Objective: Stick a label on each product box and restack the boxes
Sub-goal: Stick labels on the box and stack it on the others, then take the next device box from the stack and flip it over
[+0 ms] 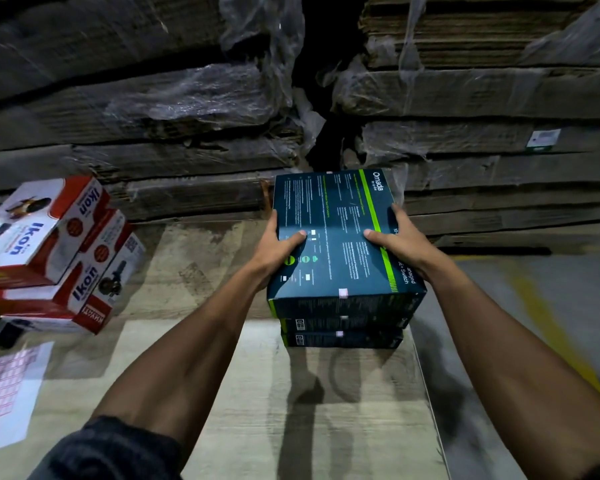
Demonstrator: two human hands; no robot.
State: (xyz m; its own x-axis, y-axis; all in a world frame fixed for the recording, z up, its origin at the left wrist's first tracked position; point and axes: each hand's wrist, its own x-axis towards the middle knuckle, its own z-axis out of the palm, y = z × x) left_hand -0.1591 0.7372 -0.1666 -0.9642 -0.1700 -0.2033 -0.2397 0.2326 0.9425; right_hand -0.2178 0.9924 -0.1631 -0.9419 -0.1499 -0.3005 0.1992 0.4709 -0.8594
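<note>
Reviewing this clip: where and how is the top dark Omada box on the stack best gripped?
By its two long side edges, one hand from each side. The top Omada box is flat and wide, lying level on two more boxes, too broad for one hand. The left hand and right hand grip it this way, thumbs on top, fingers around the sides.

The dark Omada box [340,233] on top of its stack is printed cardboard with a smooth, faintly satin face and a bright green stripe; a small pale paper sticker [343,292] sits on its near edge. The red-and-white Ikon boxes [49,251] at the left are glossier printed card. The sheet of labels [7,389] at the near left is thin, pale paper. The tabletop [257,393] looks like matt, rough corrugated cardboard. The far bundles of flattened cardboard [482,98] are dull brown, wrapped in crinkled, shiny clear plastic film [194,95].
</note>
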